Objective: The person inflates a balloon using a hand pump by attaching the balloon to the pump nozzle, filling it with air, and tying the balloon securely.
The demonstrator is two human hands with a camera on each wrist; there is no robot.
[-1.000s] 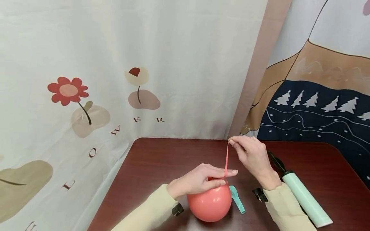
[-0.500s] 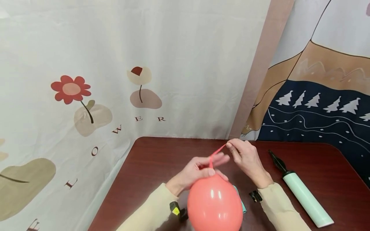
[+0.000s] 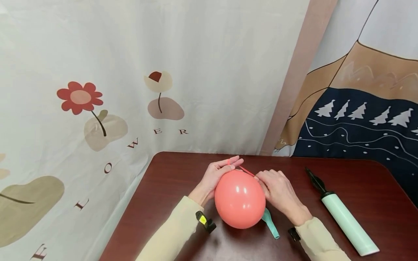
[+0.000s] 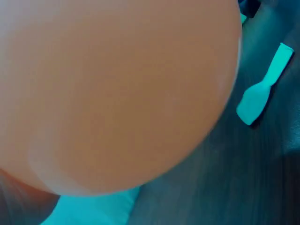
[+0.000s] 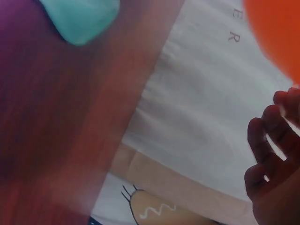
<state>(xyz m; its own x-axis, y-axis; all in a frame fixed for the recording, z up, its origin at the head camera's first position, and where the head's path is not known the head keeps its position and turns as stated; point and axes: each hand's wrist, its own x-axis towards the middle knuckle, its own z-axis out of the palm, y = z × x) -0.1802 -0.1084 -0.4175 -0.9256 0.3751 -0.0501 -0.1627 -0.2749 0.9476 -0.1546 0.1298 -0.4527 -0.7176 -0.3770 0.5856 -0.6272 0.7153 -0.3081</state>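
Note:
An inflated coral-red balloon [image 3: 240, 199] hangs between the two hands over the table, its neck at the top. My left hand [image 3: 212, 177] holds it at the base of the neck, thumb against the fingers. A band of the stretched neck loops round the left fingers, which point right. The rest of the neck runs down to the right, where my right hand [image 3: 277, 190] pinches its end beside the balloon. Curled fingers of that hand show in the right wrist view. The balloon [image 4: 117, 93] fills most of the left wrist view and covers the left hand there.
A flat teal balloon [image 3: 270, 224] lies on the dark red-brown table [image 3: 183, 181], just right of the red one. Farther right lies a mint-green hand pump [image 3: 349, 223] with a black nozzle. A printed curtain [image 3: 212, 72] hangs behind the table.
The neck, first stretched upright by the right hand, is now wrapped over the left fingers. The right hand has come down beside the balloon. The balloon was raised, and the left hand turned.

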